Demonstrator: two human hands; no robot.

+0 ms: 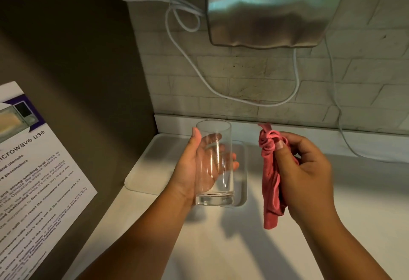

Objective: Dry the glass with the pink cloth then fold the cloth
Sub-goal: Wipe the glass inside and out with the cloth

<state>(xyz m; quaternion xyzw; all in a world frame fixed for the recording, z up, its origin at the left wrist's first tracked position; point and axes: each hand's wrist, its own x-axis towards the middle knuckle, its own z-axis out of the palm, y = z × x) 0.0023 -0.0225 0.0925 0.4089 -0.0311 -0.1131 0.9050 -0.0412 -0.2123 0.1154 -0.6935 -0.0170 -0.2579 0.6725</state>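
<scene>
A tall clear glass point(221, 182) stands upright in the air above the white counter, held by my left hand point(191, 164), whose fingers wrap behind it and show through the glass. To its right, my right hand point(307, 173) grips the pink cloth point(271, 182), which is bunched at the top near my thumb and hangs down in a loose strip. Glass and cloth are apart, with a gap of about a hand's width between them.
A white tray point(141, 175) lies on the white counter point(221, 246) behind the glass. A steel hand dryer point(272, 9) hangs on the brick wall above, with white cables point(221, 94) looping down. A microwave notice point(33, 180) is on the dark left panel.
</scene>
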